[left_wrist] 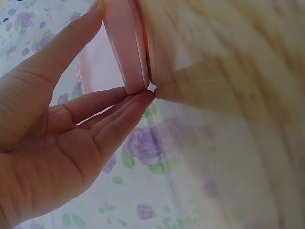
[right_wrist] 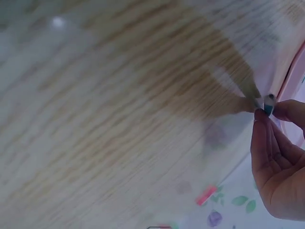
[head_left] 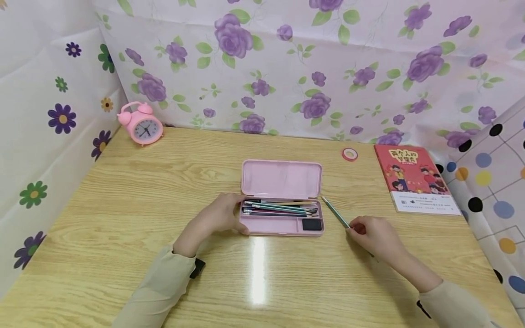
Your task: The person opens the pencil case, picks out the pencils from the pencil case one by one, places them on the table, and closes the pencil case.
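An open pink pencil case (head_left: 268,226) lies mid-table, its lid tipped back. In its long compartment lie several pencils (head_left: 279,208), and a black eraser (head_left: 311,224) sits in the small front-right one. My left hand (head_left: 216,214) grips the case's left end, thumb at the front corner and fingers at the back; the left wrist view shows the case's side (left_wrist: 126,45) between them. To the right of the case, my right hand (head_left: 379,237) pinches a green pencil (head_left: 336,212) between thumb and fingertips. In the right wrist view the pencil's end (right_wrist: 269,106) shows at the fingertips.
A pink alarm clock (head_left: 144,127) stands at the back left corner. Toward the back right are a roll of pink tape (head_left: 350,154) and a red book (head_left: 414,175). Flowered cloth (head_left: 287,68) hangs behind the wooden table (head_left: 197,164).
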`<state>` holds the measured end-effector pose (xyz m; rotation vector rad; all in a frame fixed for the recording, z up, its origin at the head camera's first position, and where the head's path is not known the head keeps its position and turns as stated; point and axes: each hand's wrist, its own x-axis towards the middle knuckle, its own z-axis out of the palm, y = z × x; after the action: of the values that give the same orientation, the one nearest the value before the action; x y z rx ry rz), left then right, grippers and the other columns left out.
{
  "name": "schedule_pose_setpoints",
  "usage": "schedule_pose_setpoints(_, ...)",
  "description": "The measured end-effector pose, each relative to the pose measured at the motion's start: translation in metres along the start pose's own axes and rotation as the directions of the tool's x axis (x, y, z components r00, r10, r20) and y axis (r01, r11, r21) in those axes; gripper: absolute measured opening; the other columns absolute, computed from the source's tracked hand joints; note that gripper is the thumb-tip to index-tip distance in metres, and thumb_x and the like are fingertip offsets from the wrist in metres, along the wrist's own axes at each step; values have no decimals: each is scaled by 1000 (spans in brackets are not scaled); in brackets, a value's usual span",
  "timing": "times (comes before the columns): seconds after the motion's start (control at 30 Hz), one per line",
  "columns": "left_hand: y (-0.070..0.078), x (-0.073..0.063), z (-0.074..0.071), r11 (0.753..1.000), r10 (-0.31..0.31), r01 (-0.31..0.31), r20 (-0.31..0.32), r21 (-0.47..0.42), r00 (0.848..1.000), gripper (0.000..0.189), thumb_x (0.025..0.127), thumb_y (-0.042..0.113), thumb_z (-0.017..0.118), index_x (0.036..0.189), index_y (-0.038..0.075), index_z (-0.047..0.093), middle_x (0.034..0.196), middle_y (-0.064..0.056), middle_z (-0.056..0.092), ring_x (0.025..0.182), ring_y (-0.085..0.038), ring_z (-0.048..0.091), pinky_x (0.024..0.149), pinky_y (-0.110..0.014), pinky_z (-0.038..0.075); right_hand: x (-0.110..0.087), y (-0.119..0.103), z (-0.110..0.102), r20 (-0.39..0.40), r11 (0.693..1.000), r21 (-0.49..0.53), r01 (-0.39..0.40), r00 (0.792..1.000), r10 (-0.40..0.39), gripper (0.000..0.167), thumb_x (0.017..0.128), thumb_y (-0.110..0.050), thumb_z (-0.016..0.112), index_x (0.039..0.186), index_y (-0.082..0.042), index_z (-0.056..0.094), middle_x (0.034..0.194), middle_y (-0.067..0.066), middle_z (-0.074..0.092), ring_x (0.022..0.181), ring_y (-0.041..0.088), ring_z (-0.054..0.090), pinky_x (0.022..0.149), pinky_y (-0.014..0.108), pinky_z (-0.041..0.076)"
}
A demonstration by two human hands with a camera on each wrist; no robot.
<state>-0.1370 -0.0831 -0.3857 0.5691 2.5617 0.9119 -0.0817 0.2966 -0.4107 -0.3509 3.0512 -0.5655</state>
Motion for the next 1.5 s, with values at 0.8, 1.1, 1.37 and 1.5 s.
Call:
schedule_pose_setpoints(0.8,1,0,-1,1000,-22,21,13,13,1000,91,59,22,88,134,-5,45,131,-20,52,124,-31,46,108,-42,35,5,-17,7,188,981,155,-119,978,89,21,86,-27,66,94,-9,61,62,-5,55,55,9,45,46,21,36)
schedule_pose_setpoints(1.1,2,0,-1,1000,-30,30,14,8,999,91,60,21,88,135,-6,44,133,-21,51,125,-31,45,108,-42,34,9,-16,2,158,986,144,-81,986,58,18,89,-27,63,95,-10,63,66,-5,61,56,7,50,48,21,41)
schedule_pose_setpoints(1.37,0,0,-1,1000,9,-9,4,-14,1000,78,60,16,88,127,-3,53,121,-14,60,116,-27,52,104,-42,39,30,-21,-3,62,994,107,33,997,-40,17,89,-22,64,99,-8,67,77,-3,65,68,9,57,60,26,48)
schedule_pose_setpoints(1.5,0,0,0,1000,10,-10,2,-3,1000,78,60,17,88,128,-3,53,122,-15,60,117,-28,51,104,-42,39,45,-29,-3,31,980,155,126,991,-132,23,88,-16,65,107,-4,67,86,1,68,77,12,61,64,30,53)
